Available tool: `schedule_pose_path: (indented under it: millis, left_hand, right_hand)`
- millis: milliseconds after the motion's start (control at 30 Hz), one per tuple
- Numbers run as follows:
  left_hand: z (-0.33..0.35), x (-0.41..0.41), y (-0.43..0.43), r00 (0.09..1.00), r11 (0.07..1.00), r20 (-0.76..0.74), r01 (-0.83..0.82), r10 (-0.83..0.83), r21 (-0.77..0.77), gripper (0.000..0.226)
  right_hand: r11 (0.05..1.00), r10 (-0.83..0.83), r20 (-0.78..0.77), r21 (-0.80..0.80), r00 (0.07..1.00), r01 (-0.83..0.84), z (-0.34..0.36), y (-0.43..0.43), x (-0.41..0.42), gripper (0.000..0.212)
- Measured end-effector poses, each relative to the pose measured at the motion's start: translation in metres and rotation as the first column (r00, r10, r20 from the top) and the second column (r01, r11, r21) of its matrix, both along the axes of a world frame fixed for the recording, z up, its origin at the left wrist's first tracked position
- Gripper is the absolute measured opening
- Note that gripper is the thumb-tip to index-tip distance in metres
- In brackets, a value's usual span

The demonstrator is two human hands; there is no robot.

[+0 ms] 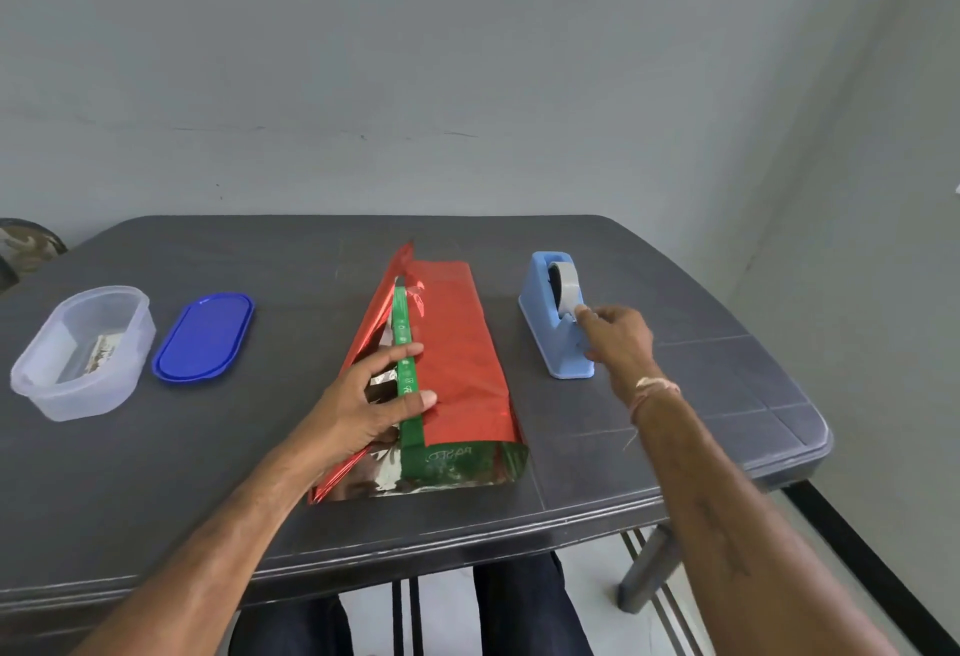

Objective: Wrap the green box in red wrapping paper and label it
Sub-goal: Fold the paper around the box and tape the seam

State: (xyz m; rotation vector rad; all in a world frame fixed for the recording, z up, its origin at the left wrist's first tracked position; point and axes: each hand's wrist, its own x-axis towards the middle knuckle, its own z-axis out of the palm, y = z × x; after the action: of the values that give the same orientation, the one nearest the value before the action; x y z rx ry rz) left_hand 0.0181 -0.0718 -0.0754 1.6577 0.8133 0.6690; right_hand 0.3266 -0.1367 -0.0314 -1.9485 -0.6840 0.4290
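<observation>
Two hands engaged. Left hand lies flat with fingers spread, thumb and forefinger pressing the glossy red wrapping paper against the green box. The box lies lengthwise at mid-table; a narrow green strip and its near end are uncovered, and the paper's silver foil underside shows. Right hand pinches the tape end at the light-blue plastic tape dispenser, just right of the parcel. Far left on the dark grey table: translucent oval tub, blue lid beside it.
</observation>
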Motion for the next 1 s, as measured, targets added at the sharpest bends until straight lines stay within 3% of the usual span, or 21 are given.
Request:
schedule_pose_path:
  millis: [100,233,467,833,1000]
  left_hand:
    - [0.000,0.001,0.000,1.000,1.000,0.011,0.002,-0.001,-0.012,0.064]
    - [0.001,0.002,-0.001,1.000,1.000,0.017,-0.003,0.003,-0.004,0.063]
    - [0.000,0.002,-0.001,0.999,1.000,0.050,-0.006,0.007,-0.021,0.062]
    - [-0.005,0.000,0.003,0.999,1.000,0.037,0.019,-0.018,-0.024,0.078]
    - [-0.005,0.001,0.002,0.999,0.999,0.036,0.019,-0.017,-0.043,0.068]
  right_hand:
    - [1.000,0.030,-0.209,0.016,0.977,-0.027,0.009,0.005,0.014,0.019]
    - [0.997,0.068,-0.322,-0.006,0.944,-0.074,0.024,0.004,0.020,0.022]
    - [0.997,0.057,-0.363,-0.022,0.930,-0.070,0.031,0.006,0.010,0.030]
    - [0.989,0.085,-0.477,0.146,0.875,-0.017,0.014,-0.007,0.010,0.030]
    - [0.983,0.078,-0.539,0.183,0.839,0.026,0.006,-0.011,0.008,0.027]
